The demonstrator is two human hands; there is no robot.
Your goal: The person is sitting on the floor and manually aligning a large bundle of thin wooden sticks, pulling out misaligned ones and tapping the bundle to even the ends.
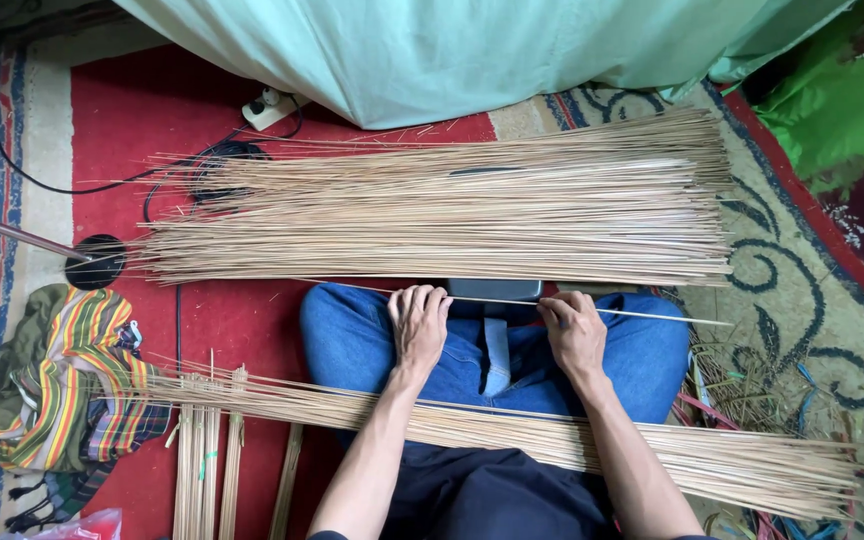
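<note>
I sit cross-legged in blue jeans (352,335) on a red carpet. One thin pale stick (652,317) runs across my knees, and both hands hold it. My left hand (418,322) rests on its left part with fingers curled over it. My right hand (573,328) pinches it near the middle. Beyond my knees lies a wide pile of thin sticks (432,212), all lengthwise left to right. A second, narrower bundle of sticks (512,432) lies across my lap under my forearms. A dark flat block (495,290) sits between my knees.
A striped cloth (72,375) lies at the left, with flat bamboo strips (207,455) beside it. Black cables (187,170) and a white plug (267,107) lie at the back left. Pale green fabric (452,50) hangs above. Shavings (742,375) litter the patterned rug at the right.
</note>
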